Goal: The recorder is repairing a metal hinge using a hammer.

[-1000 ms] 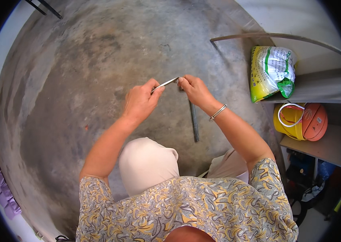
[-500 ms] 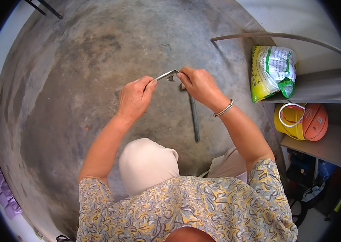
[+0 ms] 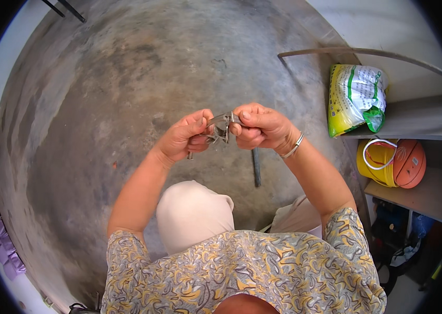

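Between my two hands is a shiny grey metal piece (image 3: 221,121), with a curved strip on top and narrow prongs below; its exact kind is unclear. My left hand (image 3: 185,135) is closed on its left end, and a short bit of metal sticks out under the fingers. The right end is pinched by my right hand (image 3: 263,126), thumb on top. Beneath that hand a hammer (image 3: 256,170) lies on the floor; only the lower handle shows, and the hand hides the rest.
Grey concrete floor (image 3: 106,104) spreads around my knees. Along the right stands a shelf (image 3: 414,201) with a white, yellow and green bag (image 3: 354,97), a yellow bucket (image 3: 375,168) and an orange basketball (image 3: 409,163). A purple padded item (image 3: 6,246) sits at the far left.
Both hands have come closer to my body. The metal piece has turned, so its curved strip and prongs show more. My right hand now covers the hammer's head.
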Tool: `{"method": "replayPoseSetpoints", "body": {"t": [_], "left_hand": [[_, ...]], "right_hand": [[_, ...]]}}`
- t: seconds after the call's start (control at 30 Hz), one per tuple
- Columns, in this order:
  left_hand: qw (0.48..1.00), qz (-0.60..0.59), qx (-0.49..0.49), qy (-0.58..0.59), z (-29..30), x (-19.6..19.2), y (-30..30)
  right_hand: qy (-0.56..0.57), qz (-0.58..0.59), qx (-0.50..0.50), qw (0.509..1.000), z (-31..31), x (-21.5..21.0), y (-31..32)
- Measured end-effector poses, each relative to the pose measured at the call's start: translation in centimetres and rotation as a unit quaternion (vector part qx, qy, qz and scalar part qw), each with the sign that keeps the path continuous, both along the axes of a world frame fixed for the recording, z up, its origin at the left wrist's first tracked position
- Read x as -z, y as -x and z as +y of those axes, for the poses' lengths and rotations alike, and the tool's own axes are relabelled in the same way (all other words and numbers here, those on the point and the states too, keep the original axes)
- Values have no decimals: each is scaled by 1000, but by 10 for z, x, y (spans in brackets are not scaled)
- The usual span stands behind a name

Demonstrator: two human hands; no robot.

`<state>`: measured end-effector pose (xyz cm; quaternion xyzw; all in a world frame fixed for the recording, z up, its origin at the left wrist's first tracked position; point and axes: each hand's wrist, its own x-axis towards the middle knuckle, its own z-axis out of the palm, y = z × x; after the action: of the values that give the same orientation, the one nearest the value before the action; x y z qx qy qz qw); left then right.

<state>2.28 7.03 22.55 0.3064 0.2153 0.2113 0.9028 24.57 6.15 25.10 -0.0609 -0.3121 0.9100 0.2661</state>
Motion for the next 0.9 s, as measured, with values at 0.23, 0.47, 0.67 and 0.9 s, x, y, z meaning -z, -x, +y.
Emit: {"method": "replayPoseSetpoints", "body": {"t": [0.23, 0.47, 0.67, 0.9], "left_hand": [[975, 79, -120, -167, -18, 7, -28], [960, 157, -149, -177, -13, 4, -16], [747, 486, -38, -452, 8, -9, 11], [469, 640, 5, -609, -5, -27, -16]], "right_hand": [[27, 31, 44, 998, -5, 5, 11], [15, -104, 76, 992, 7, -7, -3], [-276, -525, 112, 797, 12, 13, -18], [-397, -747, 112, 522, -4, 30, 20]]}}
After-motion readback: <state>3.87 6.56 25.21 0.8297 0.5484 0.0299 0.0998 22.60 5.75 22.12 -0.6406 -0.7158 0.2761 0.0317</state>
